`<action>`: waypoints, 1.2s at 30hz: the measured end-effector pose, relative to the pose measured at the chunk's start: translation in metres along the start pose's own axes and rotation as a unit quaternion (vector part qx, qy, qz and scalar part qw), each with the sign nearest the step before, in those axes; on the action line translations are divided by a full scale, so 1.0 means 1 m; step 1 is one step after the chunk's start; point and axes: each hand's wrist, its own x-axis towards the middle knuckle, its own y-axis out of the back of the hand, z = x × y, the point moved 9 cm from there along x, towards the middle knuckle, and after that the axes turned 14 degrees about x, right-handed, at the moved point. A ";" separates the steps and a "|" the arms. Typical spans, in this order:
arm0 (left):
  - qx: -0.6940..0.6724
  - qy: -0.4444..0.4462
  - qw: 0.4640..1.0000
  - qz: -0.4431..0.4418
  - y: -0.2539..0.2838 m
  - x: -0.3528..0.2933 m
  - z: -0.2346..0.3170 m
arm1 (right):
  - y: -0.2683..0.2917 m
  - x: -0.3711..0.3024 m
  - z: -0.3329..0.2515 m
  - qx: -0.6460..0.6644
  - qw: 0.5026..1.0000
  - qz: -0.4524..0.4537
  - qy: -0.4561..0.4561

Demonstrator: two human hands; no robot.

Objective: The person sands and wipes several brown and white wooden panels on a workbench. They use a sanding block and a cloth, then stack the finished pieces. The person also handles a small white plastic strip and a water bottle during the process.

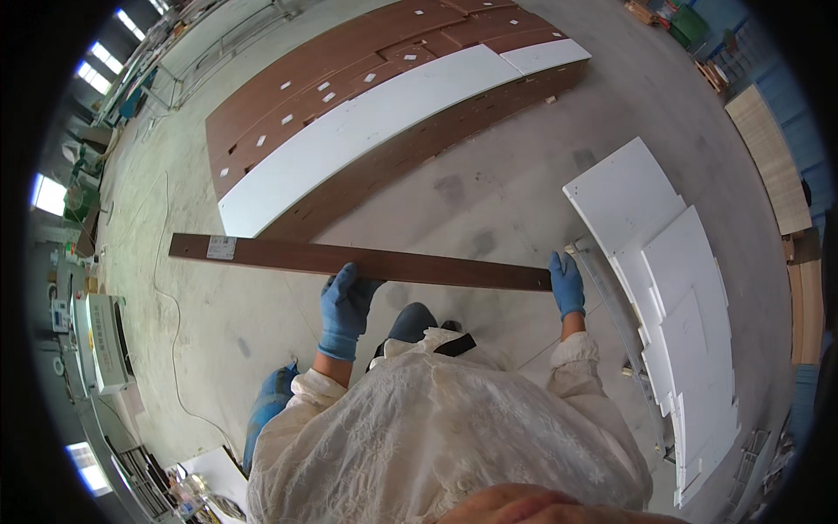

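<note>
A long, narrow brown board spans the view in front of my body, its left end a little higher than its right. A white label is stuck near its left end. My left hand, in a blue glove, is closed on the board's near edge around the middle, thumb up against its face. At the right end, my right hand, also blue-gloved, grips the board's tip. The fingers beneath the board are hidden.
Ahead lies a broad stack of brown boards with white panels along its near side. At right, white panels rest on a metal frame. A cable snakes over the concrete floor; a white machine stands at left.
</note>
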 end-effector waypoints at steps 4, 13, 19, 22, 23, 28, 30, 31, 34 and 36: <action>-0.031 0.004 0.999 -0.041 -0.050 0.109 0.000 | -0.018 0.121 -0.005 0.121 0.989 -0.023 -0.078; -0.038 0.104 0.989 -0.099 -0.230 0.382 -0.038 | 0.031 0.399 -0.028 0.316 0.942 0.102 -0.042; 0.057 0.180 0.968 -0.164 -0.376 0.536 -0.073 | 0.121 0.521 -0.014 0.371 0.894 0.226 -0.114; 0.100 0.182 0.965 -0.161 -0.437 0.608 -0.101 | 0.157 0.607 -0.023 0.334 0.901 0.254 -0.111; 0.094 0.182 0.964 -0.168 -0.453 0.625 -0.111 | 0.169 0.635 -0.033 0.327 0.907 0.257 -0.065; 0.027 0.232 0.963 -0.133 -0.523 0.727 -0.160 | 0.202 0.806 -0.080 0.307 0.914 0.264 -0.013; -0.017 0.244 0.961 -0.132 -0.548 0.767 -0.175 | 0.208 0.871 -0.112 0.275 0.929 0.249 0.015; -0.040 0.253 0.959 -0.126 -0.559 0.785 -0.183 | 0.211 0.902 -0.128 0.262 0.934 0.240 0.018; -0.087 0.224 0.965 -0.105 -0.586 0.842 -0.199 | 0.212 0.988 -0.171 0.243 0.947 0.207 0.014; -0.085 0.217 0.968 -0.096 -0.601 0.878 -0.205 | 0.207 1.043 -0.194 0.239 0.952 0.191 0.009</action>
